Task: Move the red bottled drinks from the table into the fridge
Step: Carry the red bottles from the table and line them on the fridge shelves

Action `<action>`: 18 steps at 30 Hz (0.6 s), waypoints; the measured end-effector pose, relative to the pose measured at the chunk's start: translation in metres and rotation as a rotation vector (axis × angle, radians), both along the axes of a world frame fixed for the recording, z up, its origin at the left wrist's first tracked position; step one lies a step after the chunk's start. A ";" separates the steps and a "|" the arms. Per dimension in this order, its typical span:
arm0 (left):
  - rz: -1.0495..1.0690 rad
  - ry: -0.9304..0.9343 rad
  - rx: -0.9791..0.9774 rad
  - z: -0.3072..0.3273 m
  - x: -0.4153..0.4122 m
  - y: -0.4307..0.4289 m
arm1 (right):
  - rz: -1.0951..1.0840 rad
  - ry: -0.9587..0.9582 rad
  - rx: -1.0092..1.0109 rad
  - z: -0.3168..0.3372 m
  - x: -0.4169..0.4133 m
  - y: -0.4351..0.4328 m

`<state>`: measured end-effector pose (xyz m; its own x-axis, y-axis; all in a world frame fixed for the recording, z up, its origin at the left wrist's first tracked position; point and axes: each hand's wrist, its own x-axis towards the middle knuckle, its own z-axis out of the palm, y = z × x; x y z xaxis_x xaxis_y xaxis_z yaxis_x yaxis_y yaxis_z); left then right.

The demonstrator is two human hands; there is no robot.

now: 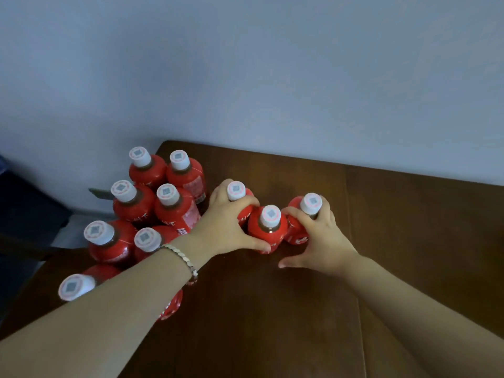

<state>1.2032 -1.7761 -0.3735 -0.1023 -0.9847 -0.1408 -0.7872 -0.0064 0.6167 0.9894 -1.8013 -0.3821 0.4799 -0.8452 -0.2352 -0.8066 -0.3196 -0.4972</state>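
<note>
Gripping red bottles (272, 233) (white caps) | left hand (228, 227) clasps two | right hand (323, 237) one

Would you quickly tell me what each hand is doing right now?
Left hand: grips the rear bottle, thumb on the middle bottle.
Right hand: grips the right bottle.

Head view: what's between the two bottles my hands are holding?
In the head view, a third red bottle stands upright between the left bottle, gripped by the left hand, and the right bottle, gripped by the right hand.
</note>
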 end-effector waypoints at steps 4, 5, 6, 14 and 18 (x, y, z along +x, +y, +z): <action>-0.270 0.077 0.100 0.002 -0.019 0.041 | 0.119 -0.027 0.029 -0.005 -0.026 0.042; -0.319 0.097 0.109 0.001 -0.023 0.048 | 0.160 -0.044 0.038 -0.007 -0.030 0.050; -0.339 0.121 0.117 -0.001 -0.026 0.055 | 0.189 -0.065 0.039 -0.009 -0.034 0.057; -0.268 0.130 0.092 -0.031 -0.035 0.096 | 0.016 -0.272 -0.003 -0.031 -0.040 0.098; -0.245 0.204 -0.112 -0.052 -0.039 0.093 | -0.004 -0.371 -0.137 -0.046 -0.033 0.098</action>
